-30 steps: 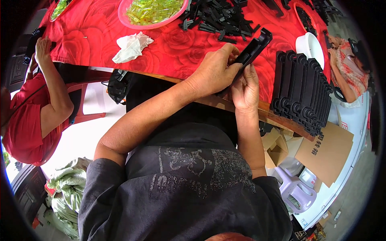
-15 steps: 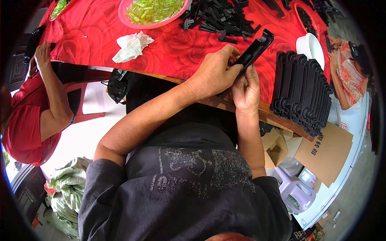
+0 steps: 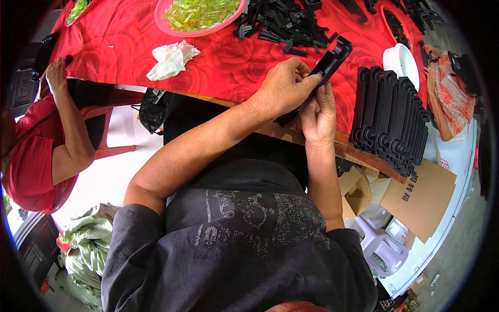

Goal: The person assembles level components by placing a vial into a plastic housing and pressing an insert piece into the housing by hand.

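A long black plastic channel-shaped part (image 3: pixel 338 53) is held slantwise between my two hands, over the table's front edge. Its far end shows a rounded, hollowed head. My left hand (image 3: pixel 285 87) is closed at the part's left side, its thumb reaching over the channel. Whether its curled fingers also hold something small is hidden. From below and right, my right hand (image 3: pixel 318 118) grips the same part, with the fingers partly behind it. To the right, several similar long black parts (image 3: pixel 390 114) lie side by side in a row.
A heap of small black pieces (image 3: pixel 286 23) lies beyond my hands, beside a pink bowl (image 3: pixel 202 34) of yellow-green clear tubes. A crumpled white tissue (image 3: pixel 172 60) and a white bowl (image 3: pixel 401 61) are on the red tablecloth (image 3: pixel 228 67). People (image 3: pixel 39 151) sit at both sides.
My left thumb has moved up and to the right along the black part. The part has shifted very slightly; my right hand stays nearly where it was.
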A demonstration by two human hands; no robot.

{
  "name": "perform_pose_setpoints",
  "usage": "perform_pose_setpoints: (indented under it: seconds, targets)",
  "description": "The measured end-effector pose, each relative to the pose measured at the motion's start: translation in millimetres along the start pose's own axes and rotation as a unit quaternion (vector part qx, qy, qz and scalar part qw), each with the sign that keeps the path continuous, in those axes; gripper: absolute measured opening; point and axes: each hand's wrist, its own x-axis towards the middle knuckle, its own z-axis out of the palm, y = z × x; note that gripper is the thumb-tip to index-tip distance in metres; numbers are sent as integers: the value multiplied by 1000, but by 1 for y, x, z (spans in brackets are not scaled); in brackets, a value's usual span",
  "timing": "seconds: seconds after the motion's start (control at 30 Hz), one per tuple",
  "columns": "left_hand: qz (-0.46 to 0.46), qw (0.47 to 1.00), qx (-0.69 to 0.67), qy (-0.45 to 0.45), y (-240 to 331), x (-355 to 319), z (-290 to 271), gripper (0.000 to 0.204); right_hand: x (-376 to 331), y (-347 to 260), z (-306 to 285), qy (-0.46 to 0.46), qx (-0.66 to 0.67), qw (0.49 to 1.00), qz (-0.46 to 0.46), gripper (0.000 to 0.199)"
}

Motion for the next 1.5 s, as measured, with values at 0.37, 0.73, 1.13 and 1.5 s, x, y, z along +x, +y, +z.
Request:
perform_pose_setpoints:
  seconds: [0.37,0.73,1.13,1.5]
  targets:
    - [9,999,-31,19,-4,-3,4,30,0,1,-10,-12,-1,1000,5,33]
    - [2,998,-63,23,-2,-6,4,32,2,1,-7,12,17,1000,12,33]
    - [-25,996,-86,13,6,-5,7,42,1,1,-10,-3,3,1000,14,36]
    - [-35,987,-146,-51,7,-2,6,36,0,0,-16,-34,27,999,32,35]
